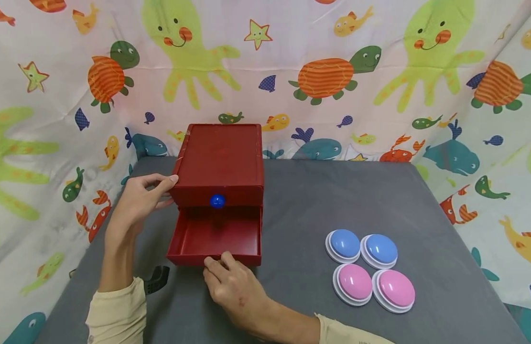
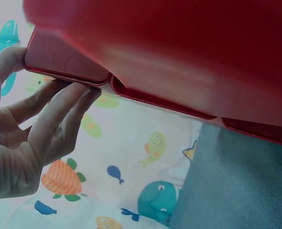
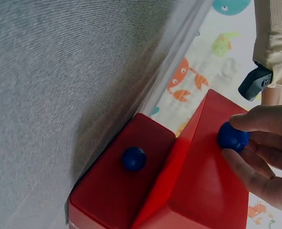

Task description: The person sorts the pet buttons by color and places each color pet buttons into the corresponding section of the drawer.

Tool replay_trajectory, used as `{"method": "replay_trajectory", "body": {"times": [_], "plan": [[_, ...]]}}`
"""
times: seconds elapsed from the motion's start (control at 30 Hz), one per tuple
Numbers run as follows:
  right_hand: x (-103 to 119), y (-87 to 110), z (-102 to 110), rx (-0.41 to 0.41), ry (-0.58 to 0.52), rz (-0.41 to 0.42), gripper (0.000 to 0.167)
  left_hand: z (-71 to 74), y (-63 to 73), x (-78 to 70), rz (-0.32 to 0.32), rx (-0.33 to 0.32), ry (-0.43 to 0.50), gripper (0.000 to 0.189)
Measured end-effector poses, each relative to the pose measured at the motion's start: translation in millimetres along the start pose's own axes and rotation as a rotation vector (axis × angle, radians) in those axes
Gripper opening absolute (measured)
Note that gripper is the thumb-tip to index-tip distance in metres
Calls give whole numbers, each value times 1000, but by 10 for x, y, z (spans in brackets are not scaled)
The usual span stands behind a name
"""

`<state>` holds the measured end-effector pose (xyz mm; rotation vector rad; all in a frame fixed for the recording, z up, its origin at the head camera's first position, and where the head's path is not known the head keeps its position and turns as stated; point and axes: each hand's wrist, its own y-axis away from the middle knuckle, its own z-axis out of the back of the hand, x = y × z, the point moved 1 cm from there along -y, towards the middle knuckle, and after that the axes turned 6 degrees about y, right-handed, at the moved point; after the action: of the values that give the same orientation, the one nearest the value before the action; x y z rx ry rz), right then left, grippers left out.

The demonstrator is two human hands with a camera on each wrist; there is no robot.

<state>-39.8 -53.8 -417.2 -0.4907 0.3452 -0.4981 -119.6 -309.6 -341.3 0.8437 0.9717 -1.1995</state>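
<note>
A red drawer cabinet [image 1: 222,155] stands on the grey table, its top drawer closed with a blue knob [image 1: 217,201] on the front. Below that, the middle drawer [image 1: 235,236] is pulled out and its red floor shows. My right hand [image 1: 240,294] is at this drawer's front; in the right wrist view its thumb and fingers pinch the blue ball knob [image 3: 233,137]. Beside it there, a closed drawer [image 3: 109,186] bears another blue knob. My left hand [image 1: 138,200] grips the cabinet's upper left front edge, thumb near the top, other fingers [image 2: 59,117] against the side.
Two blue push buttons [image 1: 344,243] and two pink push buttons [image 1: 354,282] with white bases stand on the table [image 1: 308,205] at the right. A sea-animal curtain [image 1: 265,57] hangs behind and at both sides. A black device [image 1: 157,280] sits at the left wrist.
</note>
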Motion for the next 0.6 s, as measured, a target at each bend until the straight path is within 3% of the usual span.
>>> {"method": "replay_trajectory", "body": {"times": [0.1,0.27,0.33,0.43,0.47,0.53,0.6], "plan": [[36,33,44,-5,15,-9,32,3,15,21,5,4,3,61],[4,61,286,-118,-21,-26,36,7,22,53,10,-1,8,62],[-141,53,422,-192,-45,-57,37,15,26,59,16,-4,3,61],[-550,73,605,-260,-33,-162,37,9,14,52,33,7,-5,61],[-728,101,647,-250,-27,-218,37,-1,4,44,36,13,-9,61],[-1120,208,695,-158,-21,-337,37,-29,-23,21,42,27,-8,62],[-1513,380,697,64,-21,-456,41,-52,-51,-7,40,35,0,63]]}}
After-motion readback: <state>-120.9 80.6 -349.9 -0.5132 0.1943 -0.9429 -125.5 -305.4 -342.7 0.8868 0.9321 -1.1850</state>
